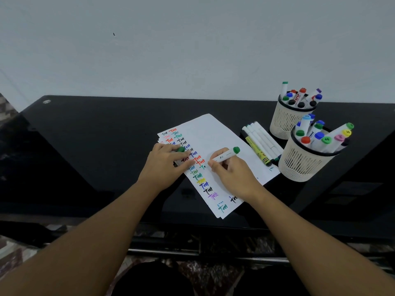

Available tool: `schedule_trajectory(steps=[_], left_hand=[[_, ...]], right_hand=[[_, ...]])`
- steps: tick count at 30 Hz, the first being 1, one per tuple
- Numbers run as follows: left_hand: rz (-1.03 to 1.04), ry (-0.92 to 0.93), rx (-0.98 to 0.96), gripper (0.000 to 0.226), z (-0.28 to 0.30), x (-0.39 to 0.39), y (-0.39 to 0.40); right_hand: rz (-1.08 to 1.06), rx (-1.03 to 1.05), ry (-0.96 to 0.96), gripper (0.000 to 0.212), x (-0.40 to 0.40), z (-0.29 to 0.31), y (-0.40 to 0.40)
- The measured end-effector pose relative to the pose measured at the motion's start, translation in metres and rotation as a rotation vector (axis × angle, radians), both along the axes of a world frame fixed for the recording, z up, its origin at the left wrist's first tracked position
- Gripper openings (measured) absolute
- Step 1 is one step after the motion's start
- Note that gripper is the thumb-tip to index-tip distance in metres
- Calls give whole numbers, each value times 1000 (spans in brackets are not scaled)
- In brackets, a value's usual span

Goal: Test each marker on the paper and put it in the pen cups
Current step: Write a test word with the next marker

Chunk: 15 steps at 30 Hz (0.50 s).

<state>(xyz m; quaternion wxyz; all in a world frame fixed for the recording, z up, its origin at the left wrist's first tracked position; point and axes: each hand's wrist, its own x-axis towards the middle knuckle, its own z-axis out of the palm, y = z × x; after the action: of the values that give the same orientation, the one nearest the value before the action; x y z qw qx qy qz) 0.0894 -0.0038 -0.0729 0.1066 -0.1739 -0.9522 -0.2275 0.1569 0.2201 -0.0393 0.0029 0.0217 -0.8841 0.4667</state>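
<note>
A white paper (210, 133) covered with coloured test words lies on the black table (96, 129). My right hand (233, 174) grips a white marker with a green end (226, 155), its tip down on the paper beside a small green mark. My left hand (164, 165) presses on the paper's left edge and holds the green cap (181, 149) between its fingers. Two cream pen cups stand at the right, the near cup (303, 165) and the far cup (286, 120), both holding several markers.
Several loose white markers and one yellow marker (259, 144) lie between the paper and the cups. A pale wall rises behind the table. The table's front edge runs just below the paper, with patterned floor beneath.
</note>
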Motion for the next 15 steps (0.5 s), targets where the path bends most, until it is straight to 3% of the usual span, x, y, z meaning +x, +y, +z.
schedule_trajectory(steps=[4, 15], left_hand=[[7, -5, 0, 66, -1, -1, -1], [5, -2, 1, 50, 1, 1, 0]], right_hand=[[-9, 10, 1, 13, -2, -2, 0], [-26, 11, 21, 9, -3, -4, 0]])
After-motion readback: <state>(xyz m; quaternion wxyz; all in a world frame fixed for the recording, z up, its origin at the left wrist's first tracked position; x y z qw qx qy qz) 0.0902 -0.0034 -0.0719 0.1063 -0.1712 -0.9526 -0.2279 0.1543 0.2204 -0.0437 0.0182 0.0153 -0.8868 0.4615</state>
